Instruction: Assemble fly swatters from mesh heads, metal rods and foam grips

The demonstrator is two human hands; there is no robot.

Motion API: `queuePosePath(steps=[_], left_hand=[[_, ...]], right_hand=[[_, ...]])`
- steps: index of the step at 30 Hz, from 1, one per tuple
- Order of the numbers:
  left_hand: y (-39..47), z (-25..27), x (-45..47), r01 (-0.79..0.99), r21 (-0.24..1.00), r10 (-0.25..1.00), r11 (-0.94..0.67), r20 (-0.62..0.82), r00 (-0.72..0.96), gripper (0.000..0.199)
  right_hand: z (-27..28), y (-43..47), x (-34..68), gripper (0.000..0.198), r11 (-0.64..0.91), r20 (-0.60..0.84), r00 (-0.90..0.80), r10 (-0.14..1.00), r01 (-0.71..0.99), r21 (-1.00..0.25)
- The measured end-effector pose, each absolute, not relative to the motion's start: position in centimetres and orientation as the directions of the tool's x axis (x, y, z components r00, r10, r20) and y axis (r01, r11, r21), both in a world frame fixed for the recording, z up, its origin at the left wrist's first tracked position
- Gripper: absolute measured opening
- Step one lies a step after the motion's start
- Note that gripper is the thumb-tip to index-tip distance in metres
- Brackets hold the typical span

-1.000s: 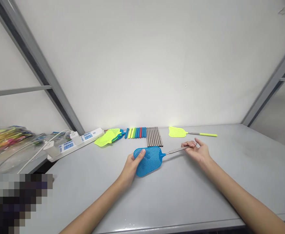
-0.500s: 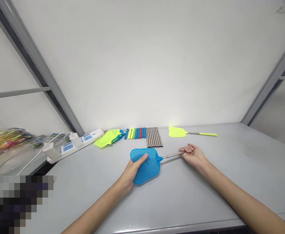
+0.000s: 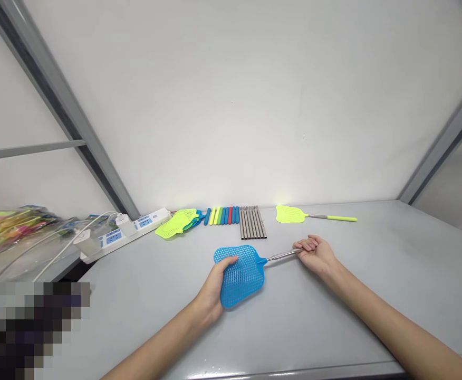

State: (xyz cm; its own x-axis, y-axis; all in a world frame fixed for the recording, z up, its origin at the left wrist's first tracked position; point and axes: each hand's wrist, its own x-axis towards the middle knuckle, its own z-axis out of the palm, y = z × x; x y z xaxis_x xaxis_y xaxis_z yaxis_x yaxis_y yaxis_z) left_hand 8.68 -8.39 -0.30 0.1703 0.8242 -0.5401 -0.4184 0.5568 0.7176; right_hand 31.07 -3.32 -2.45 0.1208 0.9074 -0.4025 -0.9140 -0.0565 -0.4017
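My left hand (image 3: 214, 289) grips the edge of a blue perforated fly swatter head (image 3: 243, 277), thumb on top and the other fingers hidden beneath. A thin metal rod (image 3: 282, 256) runs from its neck to my right hand (image 3: 315, 254), which is curled palm up around the rod's other end. Behind lies a row of bare metal tubes (image 3: 253, 222), and left of them several coloured handle grips (image 3: 222, 215) in blue, yellow, green and red. A yellow fly swatter (image 3: 292, 214) with a metal rod and yellow grip rests at the back right.
Loose yellow and blue swatter heads (image 3: 177, 222) are piled at the back left beside a white power strip (image 3: 126, 235) with plugged-in adapters and cables. Further left are bagged colourful items (image 3: 17, 227). A white wall (image 3: 231, 105) stands behind the grey table (image 3: 334, 327).
The blue swatter head has tilted slightly and shifted a little down and right in view, with my left hand on it. My right hand keeps hold of the rod. The camera view has shifted slightly.
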Motion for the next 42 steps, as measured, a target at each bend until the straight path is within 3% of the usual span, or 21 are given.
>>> queuePosePath(steps=[14,28,38,42], left_hand=[[-8.2,-0.8,8.5,-0.543,0.699,0.857,0.465,-0.510,0.077,0.025],[-8.1,-1.0,8.4,-0.588,0.634,0.859,0.502,-0.445,0.253,0.035],[-7.8,-1.5,8.5,-0.613,0.624,0.863,0.484,-0.457,0.216,0.034],[-8.1,-1.2,8.6,-0.612,0.652,0.890,0.447,-0.394,0.230,0.029]], right_hand=[[-2.7,-3.1,31.3,0.030,-0.087,-0.406,0.099,0.909,-0.906,-0.414],[-3.1,-2.8,31.6,0.030,-0.082,-0.402,0.102,0.910,-0.906,-0.416],[-2.9,-2.9,31.6,0.030,-0.085,-0.435,0.098,0.895,-0.921,-0.381],[-2.9,-3.0,31.6,0.029,-0.087,-0.438,0.097,0.894,-0.921,-0.380]])
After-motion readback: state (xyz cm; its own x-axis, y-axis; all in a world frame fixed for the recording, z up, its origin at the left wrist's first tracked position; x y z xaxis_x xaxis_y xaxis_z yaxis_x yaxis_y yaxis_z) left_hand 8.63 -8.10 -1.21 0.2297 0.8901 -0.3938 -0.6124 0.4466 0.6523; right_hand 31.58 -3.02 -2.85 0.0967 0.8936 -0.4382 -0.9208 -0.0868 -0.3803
